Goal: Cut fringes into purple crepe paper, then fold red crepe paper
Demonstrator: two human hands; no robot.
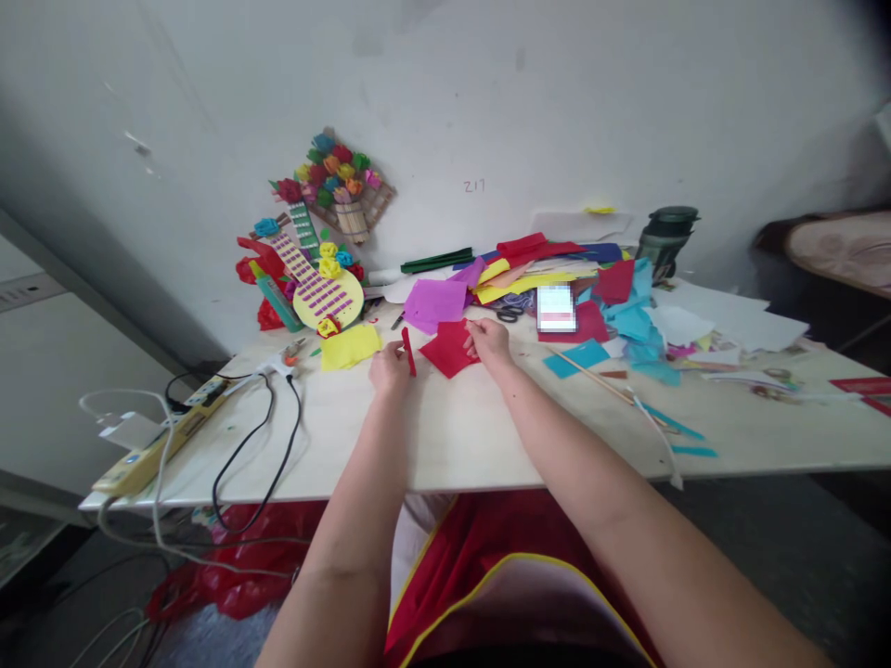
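Note:
My left hand, fingers closed, grips a narrow folded strip of red paper that stands almost upright over the white table. Just to the right lies a larger piece of red paper with angled edges. My right hand pinches this piece at its right side, its fingertips partly hidden. Yellow paper lies to the left of my left hand. Beyond the red piece, a purple sheet rests against a heap of coloured paper. Dark-handled scissors lie behind my right hand.
On the table, a power strip with looping cables lies left. Paper-flower crafts and a glue bottle stand behind. A lit phone, blue paper, thin sticks and a dark cup are right.

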